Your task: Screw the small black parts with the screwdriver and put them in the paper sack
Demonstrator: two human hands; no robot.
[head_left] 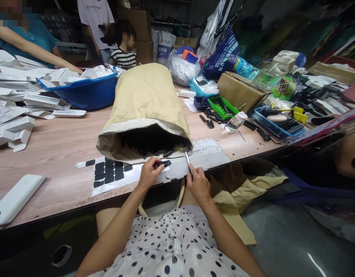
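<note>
My left hand [148, 173] rests at the table's near edge, fingers pinched on a small black flat piece [163, 164]. My right hand [198, 184] is closed around a thin tool with a metal tip [188, 161], its point raised toward the mouth of a tan paper sack [145, 104]. The sack lies on its side just beyond both hands, with several dark parts showing in its opening. A white backing sheet with several black pads [108, 173] lies to the left of my left hand. A grey flat sheet [206, 156] lies under and right of my hands.
A white oblong case [14, 198] sits at the near left. White cartons [13, 123] and a blue basin [85, 92] fill the far left, where another person's arm [30, 48] reaches. Trays, a plastic bottle [235, 121], boxes and bags crowd the right. People stand behind.
</note>
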